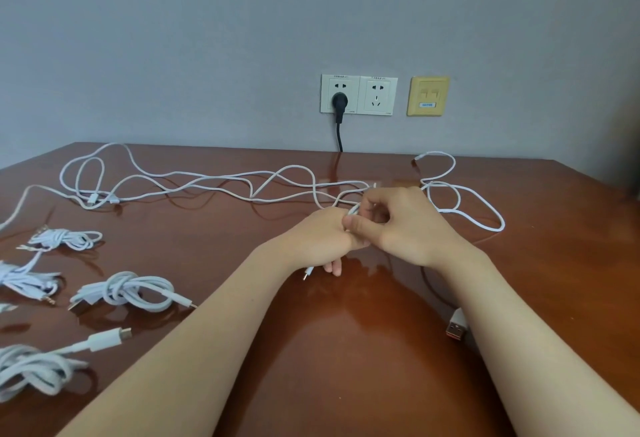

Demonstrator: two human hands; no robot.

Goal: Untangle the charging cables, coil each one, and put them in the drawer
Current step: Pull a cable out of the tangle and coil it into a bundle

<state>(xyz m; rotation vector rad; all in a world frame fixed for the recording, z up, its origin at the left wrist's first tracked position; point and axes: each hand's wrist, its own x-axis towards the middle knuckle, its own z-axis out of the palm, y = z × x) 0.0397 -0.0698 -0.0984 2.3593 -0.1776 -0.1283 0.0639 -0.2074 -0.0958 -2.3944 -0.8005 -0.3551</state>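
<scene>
Now the white cable [354,210] is held at mid-table. It is pinched between thumb and fingers of the right hand [405,225] and gripped in the curled left hand [322,239], with its connector [306,275] dangling just below. The rest is trailed in loose loops across the far side of the table [346,350]. Light, limp, smooth stuff, it is judged likely to slip and spring open, so it is best taken near the plug end. Coiled bundles [124,289] are parked near left.
</scene>
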